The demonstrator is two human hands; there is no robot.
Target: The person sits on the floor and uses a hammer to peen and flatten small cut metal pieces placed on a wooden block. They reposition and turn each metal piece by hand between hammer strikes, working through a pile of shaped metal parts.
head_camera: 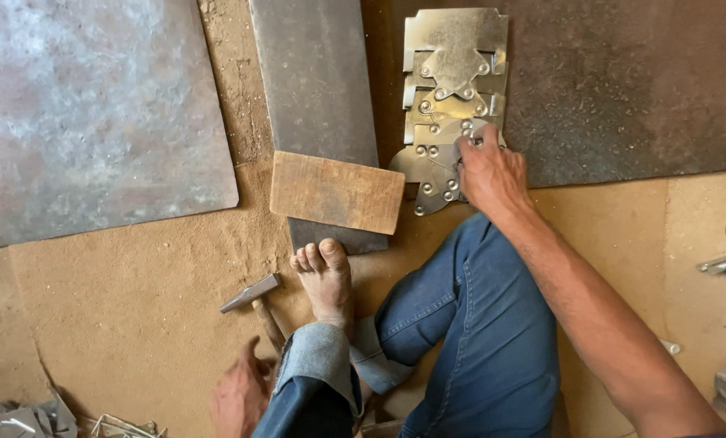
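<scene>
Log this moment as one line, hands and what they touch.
right hand: on stack of riveted metal pieces | left hand: by hammer handle, grip unclear | foot: on steel bar under wooden block

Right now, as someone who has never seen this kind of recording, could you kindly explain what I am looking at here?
There is no machine: a person sits on a sandy floor, filmed by a camera on their own head looking down. Their right hand rests on a row of overlapping shiny riveted metal pieces lying on a dark metal sheet; I cannot tell whether its grip has closed. Their left hand is at the handle of a hammer lying on the floor. A bare foot touches a long metal plate with a wooden block across it. Another large sheet lies on the left.
</scene>
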